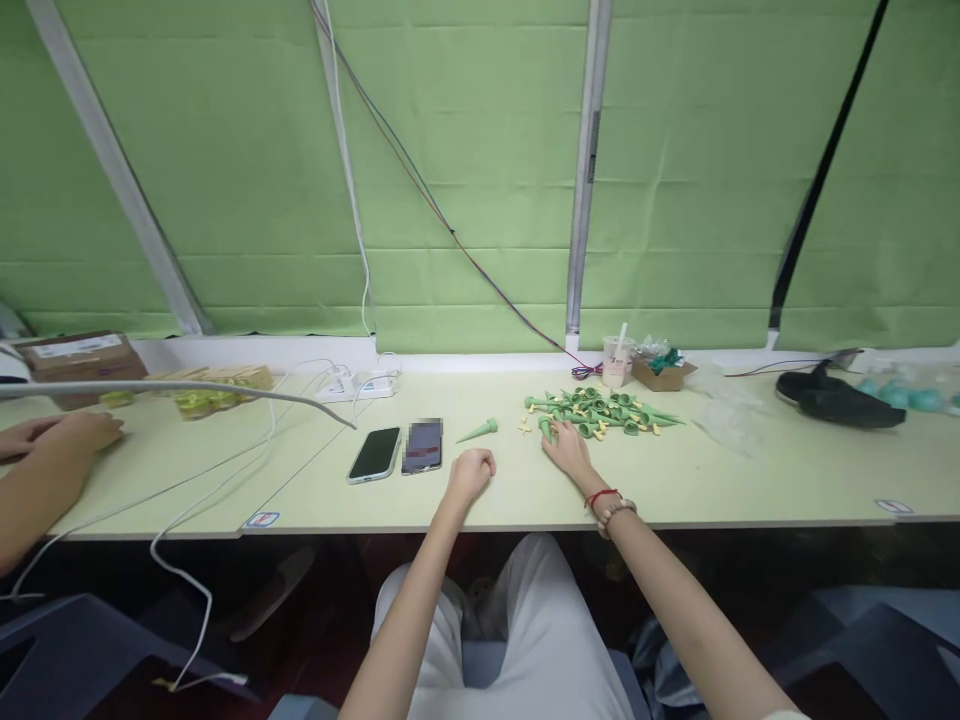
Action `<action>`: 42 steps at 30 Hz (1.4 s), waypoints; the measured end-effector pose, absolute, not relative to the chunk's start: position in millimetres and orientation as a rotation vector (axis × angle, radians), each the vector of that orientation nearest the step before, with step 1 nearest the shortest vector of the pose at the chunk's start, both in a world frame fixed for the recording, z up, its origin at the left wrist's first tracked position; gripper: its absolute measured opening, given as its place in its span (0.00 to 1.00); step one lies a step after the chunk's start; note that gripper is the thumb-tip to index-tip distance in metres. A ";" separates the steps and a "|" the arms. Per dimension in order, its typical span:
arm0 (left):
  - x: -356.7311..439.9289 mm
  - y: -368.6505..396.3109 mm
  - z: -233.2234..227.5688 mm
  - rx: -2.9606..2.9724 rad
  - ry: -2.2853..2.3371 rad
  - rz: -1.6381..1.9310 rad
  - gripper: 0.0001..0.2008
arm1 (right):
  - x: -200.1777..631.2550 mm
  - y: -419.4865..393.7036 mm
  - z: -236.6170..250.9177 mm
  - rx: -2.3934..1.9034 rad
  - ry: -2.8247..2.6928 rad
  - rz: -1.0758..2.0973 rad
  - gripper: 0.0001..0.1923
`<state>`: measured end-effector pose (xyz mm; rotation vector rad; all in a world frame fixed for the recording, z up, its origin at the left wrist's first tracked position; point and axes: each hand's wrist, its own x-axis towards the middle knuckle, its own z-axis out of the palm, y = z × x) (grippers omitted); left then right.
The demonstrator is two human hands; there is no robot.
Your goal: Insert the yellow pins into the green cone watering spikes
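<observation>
My left hand [472, 472] rests on the table with its fingers curled closed; whatever lies inside them, if anything, is hidden. Just beyond it a single green cone-shaped piece [478, 430] lies on its side, its thin tip pointing left. At the near left edge of a pile of similar green cone-shaped pieces [622, 408], my right hand [571, 452] has its fingers closed on one green cone-shaped piece [546, 428]. Small yellow star-like pieces [524, 425] lie beside that hand, and more are mixed into the pile.
Two phones, one dark-screened [375, 455] and one lit [422, 446], lie left of my left hand. Behind the pile stand a drink cup [616, 362] and a small carton [663, 374]. White cables [217, 462] cross the table; another person's hands [75, 435] rest far left.
</observation>
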<state>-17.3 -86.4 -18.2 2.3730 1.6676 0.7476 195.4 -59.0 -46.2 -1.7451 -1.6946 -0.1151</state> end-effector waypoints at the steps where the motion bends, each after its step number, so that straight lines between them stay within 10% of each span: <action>1: -17.7 -85.8 -17.8 2.362 1.672 0.750 0.14 | 195.4 -58.1 -46.3 -1.754 -1.689 -0.116 0.19; 42: -10.2 -94.7 -21.0 2.343 1.579 0.970 0.17 | 193.6 -72.8 -42.7 -1.266 -1.406 0.091 0.21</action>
